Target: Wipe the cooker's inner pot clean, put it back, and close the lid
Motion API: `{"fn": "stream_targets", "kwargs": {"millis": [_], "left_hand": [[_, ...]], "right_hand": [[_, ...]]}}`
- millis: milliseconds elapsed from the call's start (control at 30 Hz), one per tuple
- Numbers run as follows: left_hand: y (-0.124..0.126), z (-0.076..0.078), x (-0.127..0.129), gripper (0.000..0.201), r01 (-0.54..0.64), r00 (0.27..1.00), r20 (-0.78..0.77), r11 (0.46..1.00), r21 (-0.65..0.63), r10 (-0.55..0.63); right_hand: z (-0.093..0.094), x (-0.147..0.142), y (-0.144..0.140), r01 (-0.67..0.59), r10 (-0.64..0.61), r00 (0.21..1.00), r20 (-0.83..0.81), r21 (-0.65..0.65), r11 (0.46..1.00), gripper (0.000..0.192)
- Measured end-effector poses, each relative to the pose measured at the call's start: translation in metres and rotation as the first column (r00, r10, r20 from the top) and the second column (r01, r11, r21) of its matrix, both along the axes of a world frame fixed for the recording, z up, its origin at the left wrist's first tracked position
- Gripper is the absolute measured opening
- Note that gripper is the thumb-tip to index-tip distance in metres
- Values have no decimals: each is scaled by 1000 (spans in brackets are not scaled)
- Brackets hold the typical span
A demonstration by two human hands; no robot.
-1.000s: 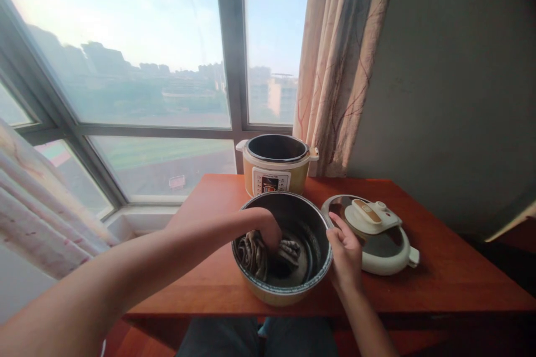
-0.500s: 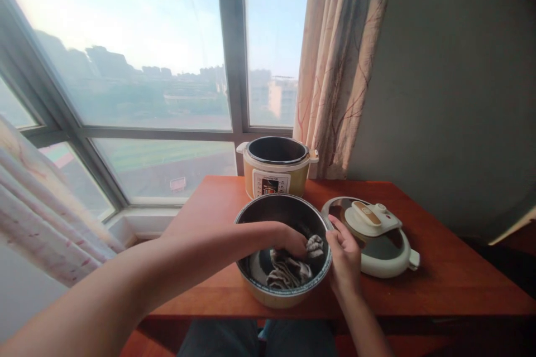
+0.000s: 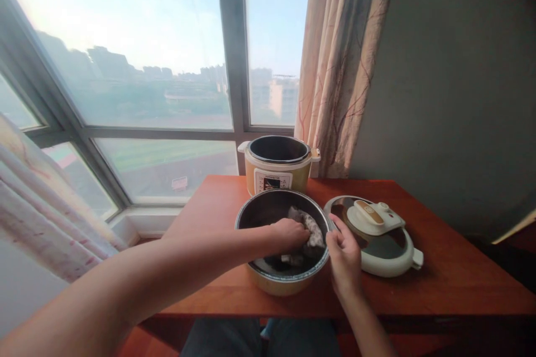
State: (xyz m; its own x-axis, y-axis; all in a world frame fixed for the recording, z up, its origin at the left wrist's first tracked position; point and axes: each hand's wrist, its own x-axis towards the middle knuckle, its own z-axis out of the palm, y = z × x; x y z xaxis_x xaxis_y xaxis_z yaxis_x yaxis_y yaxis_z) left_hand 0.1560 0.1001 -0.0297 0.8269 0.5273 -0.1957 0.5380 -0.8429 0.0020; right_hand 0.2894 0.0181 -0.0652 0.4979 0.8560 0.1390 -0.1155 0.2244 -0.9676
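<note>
1. Two hands work at one pot (image 3: 268,284) on the near edge of the table (image 3: 452,279), right in front of the person.
2. Left hand (image 3: 288,234) reaches in over the left rim, fingers closed around a bunched cloth (image 3: 312,228) and pressing it against the far-right inner wall.
3. Cloth lies under and just past that hand, on the side nearest the right hand; its crumpled length runs up the wall toward the rim.
4. Right hand (image 3: 345,256) is at the pot's right rim, fingers curled against the edge; whether it truly grips the rim or only rests there I cannot tell.
5. Pot is round and deep, dark and smooth inside, with a yellowish outer band and a thin metal lip.
6. Cloth looks soft, grey and striped, folded on itself.
7. Lid (image 3: 377,234) lies flat just right of the pot, near the right hand: cream plastic ring, shiny metal face, a cream handle on top.
8. Cooker (image 3: 278,170) stands just behind the pot, yellow body, open and dark inside, with a printed panel facing us.
9. Curtain (image 3: 339,67) hangs behind it, pale with reddish branch lines, beside the window (image 3: 146,67).
</note>
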Motion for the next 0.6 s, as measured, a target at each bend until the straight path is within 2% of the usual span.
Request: {"fn": "stream_targets", "kwargs": {"millis": [67, 133, 267, 333, 433, 533, 600], "left_hand": [[-8, -3, -1, 24, 190, 979, -94, 978, 86, -182], [-14, -4, -3, 24, 316, 941, -164, 941, 118, -295], [-16, 8, -14, 25, 382, 907, -240, 917, 116, -347], [-12, 18, -25, 23, 333, 918, -264, 937, 104, -297], [-4, 31, -43, 22, 181, 946, -283, 983, 42, -161], [5, 36, -56, 17, 91, 951, -298, 996, 0, -87], [11, 36, -59, 12, 5, 957, -288, 997, -73, -26]], "right_hand": [[0, 1, 0, -9, 9, 1000, 0, -4, 1000, 63], [1, 1, 0, -19, 19, 1000, 11, -3, 1000, 66], [4, 3, -1, -38, 38, 999, 33, 4, 999, 66], [5, 3, -2, -45, 45, 998, 32, 6, 999, 64], [6, 3, -2, -49, 49, 998, 34, 3, 999, 61], [6, 3, -2, -48, 49, 998, 41, -5, 999, 62], [7, 3, -1, -47, 48, 998, 51, -11, 999, 63]]}}
